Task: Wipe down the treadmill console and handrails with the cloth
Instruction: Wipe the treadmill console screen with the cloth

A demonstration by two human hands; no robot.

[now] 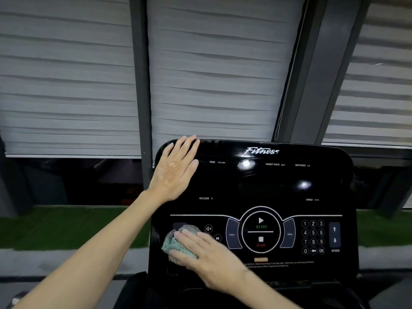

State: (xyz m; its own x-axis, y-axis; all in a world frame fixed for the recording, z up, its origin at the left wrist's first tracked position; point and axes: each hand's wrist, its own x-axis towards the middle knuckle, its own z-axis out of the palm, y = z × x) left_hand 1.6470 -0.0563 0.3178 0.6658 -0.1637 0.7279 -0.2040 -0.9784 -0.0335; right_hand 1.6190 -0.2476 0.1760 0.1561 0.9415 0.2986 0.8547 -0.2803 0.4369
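Two flat hands on glossy console (pixel 267 188), left hand (pixel 172 172) empty, right hand (pixel 207 257) atop cloth (pixel 175 245); blinds (pixel 211 74) behind.

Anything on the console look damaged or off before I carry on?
Nothing stands out. The console looks intact, with only glare spots on its face. The left hand rests flat on its top corner; the right hand presses the cloth lower down.
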